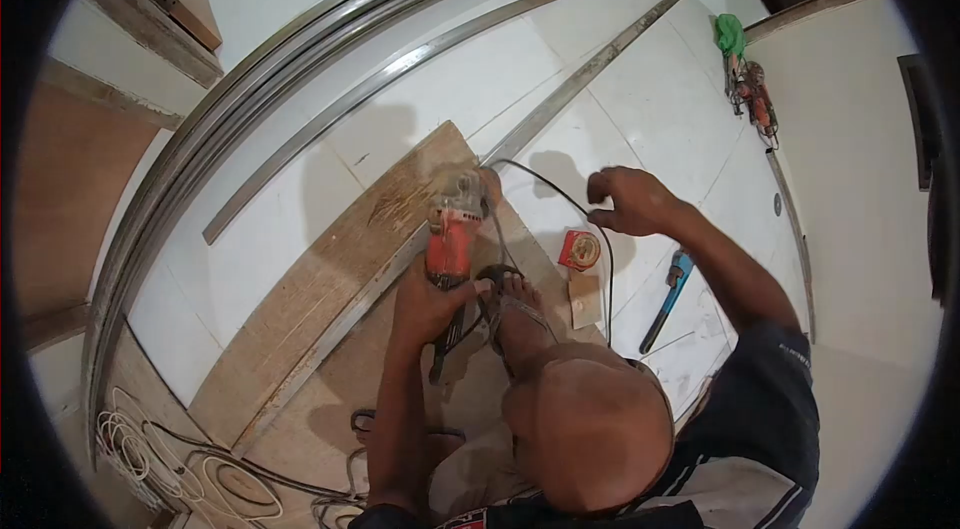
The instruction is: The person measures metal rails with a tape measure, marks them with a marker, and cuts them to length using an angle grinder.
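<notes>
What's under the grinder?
A metal strip lying along a wooden board on the white floor. The grinder, gripped by the left hand, covers its own disc and the spot it touches.

left hand [432,297] clenched low, arm extended, right hand [630,201] lifted, fingers [602,187] loosely curled

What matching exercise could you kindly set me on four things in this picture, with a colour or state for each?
Things:
1. grinder
2. wrench
3. cloth
4. coiled wire

Colour or state:
A. green, bunched up
B. white, in loose loops
C. partly blue, lying flat
D. red, in the grip of the left hand

Pairs: 1-D, 2-C, 3-A, 4-B
</notes>
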Demonstrator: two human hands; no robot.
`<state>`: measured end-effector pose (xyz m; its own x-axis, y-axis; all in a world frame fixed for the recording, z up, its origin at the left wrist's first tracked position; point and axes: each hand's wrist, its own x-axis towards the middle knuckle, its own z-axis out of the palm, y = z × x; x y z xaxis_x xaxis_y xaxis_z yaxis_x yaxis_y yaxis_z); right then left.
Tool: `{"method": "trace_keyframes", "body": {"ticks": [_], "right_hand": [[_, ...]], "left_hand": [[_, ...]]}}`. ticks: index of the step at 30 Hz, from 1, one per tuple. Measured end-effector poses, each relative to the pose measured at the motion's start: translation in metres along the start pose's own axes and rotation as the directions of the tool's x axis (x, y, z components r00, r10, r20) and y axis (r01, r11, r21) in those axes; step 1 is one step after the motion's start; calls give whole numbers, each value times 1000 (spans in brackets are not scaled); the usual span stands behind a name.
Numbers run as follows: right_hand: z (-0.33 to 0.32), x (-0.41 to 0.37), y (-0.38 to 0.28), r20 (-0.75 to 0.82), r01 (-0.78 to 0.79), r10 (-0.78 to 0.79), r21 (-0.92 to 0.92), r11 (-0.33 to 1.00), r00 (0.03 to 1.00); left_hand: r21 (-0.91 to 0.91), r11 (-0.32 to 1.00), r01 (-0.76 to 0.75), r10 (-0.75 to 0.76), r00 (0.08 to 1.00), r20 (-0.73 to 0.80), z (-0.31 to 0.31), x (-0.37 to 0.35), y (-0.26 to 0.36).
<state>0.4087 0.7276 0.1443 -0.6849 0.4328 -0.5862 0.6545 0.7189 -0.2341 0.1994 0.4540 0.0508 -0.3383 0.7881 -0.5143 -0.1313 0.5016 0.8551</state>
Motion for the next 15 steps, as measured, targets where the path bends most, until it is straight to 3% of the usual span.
{"method": "trace_keyframes", "body": {"ticks": [1, 2, 4, 5, 7, 8, 10, 12, 13, 14, 15], "right_hand": [[8, 3, -3, -180, 124, -112, 58, 991, 977], [16, 12, -8, -281, 197, -153, 136, 971, 947], [24, 42, -34, -486, 380, -235, 223, 898, 841], [32, 66, -40, -589, 483, -276, 228, 845, 760], [48, 127, -43, -726, 510, -284, 106, 854, 627], [57, 146, -38, -732, 523, -291, 105, 846, 616], [70, 172, -39, -486, 433, -202, 427, 794, 850], [92, 156, -35, -333, 415, -297, 381, 826, 895], [103, 143, -25, -193, 449, -409, 271, 851, 892], [105, 105, -26, -109, 328, -310, 259, 908, 944], [117, 74, -10, -84, 315, -304, 218, 924, 949]], "left_hand": [[194, 980, -39, 77, 979, -190, 2, 0, 6], [209, 977, -34, 75, 978, -193, 2, -1, 14], [485, 868, 107, 124, 900, -419, -2, -7, 56], [495, 863, 106, 133, 896, -423, -9, -10, 67], [585, 810, -40, 330, 856, -398, -32, -16, 82], [593, 805, -35, 337, 849, -408, -42, -20, 90], [566, 822, -67, 353, 839, -414, -60, -30, 100], [490, 866, -99, 356, 810, -467, -63, -33, 96], [410, 899, -155, 366, 780, -507, -62, -34, 93], [409, 901, -148, 362, 774, -519, -62, -32, 86], [267, 925, -271, 379, 722, -579, -59, -28, 72]]}}
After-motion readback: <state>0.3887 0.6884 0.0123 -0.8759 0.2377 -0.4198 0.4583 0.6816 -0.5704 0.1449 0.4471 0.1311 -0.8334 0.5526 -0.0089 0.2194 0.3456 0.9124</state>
